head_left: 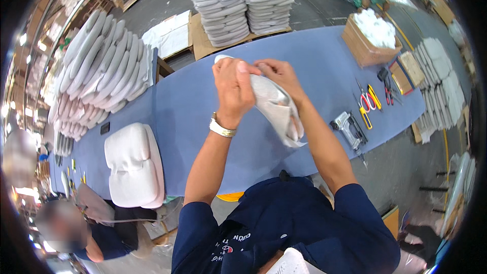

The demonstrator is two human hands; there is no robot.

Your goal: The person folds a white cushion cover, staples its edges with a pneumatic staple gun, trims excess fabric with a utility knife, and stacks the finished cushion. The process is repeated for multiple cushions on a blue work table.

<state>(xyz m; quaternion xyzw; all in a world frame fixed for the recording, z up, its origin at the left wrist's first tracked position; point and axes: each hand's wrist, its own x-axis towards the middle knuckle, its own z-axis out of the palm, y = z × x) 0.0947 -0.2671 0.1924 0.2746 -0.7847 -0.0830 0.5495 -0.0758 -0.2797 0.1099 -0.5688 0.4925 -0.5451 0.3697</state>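
Note:
A light grey fabric-covered cushion (pixel 270 100) is held up on its edge over the blue table (pixel 198 122). Its cover gapes in folds along the side toward my right arm, and a loose flap hangs at the near end. My left hand (pixel 233 89) is closed round the far end, thumb pressed on top. Beside it, my right hand (pixel 280 77) has its fingers curled in at the cushion's far edge; the fingertips are partly hidden. A finished-looking grey seat cushion (pixel 133 165) lies flat at the table's left.
A staple gun (pixel 350 129), scissors (pixel 365 100), yellow cutters (pixel 374 96) and pliers (pixel 388 94) lie at the right. Behind them stands a cardboard box (pixel 366 45) of white stuffing. Cushion stacks (pixel 218 10) rise beyond the table and at left (pixel 99 61). A co-worker (pixel 96 233) sits lower left.

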